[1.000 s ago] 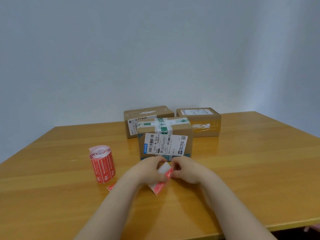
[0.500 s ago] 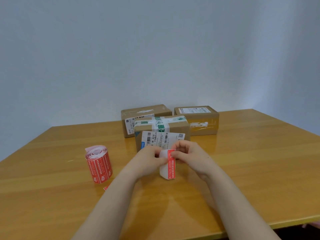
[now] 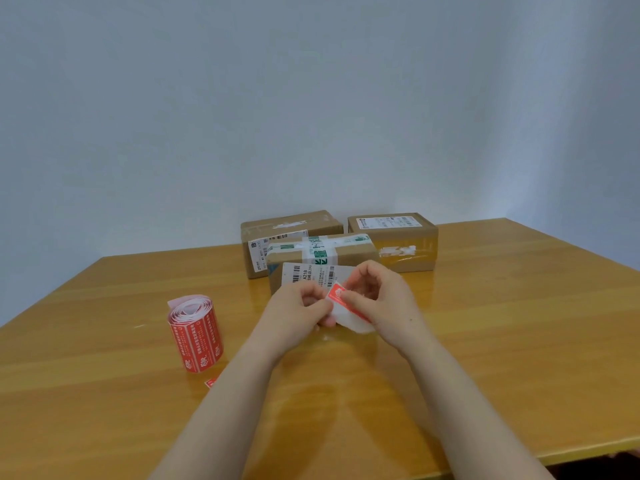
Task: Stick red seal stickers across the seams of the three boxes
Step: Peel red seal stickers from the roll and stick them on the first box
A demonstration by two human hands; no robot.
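Red seal sticker on white backing, centre of frame.
Left hand pinches the backing; right hand pinches the sticker, before three brown boxes.

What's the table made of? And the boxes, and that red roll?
Table: looks like wood, maybe veneer; grain streaks, shiny varnish reflecting the boxes. Boxes: dull brown cardboard, taped. Red roll: likely printed paper stickers on white backing.

Head-worn view (wide-angle) looks forward and down, seemingly close, over the table.
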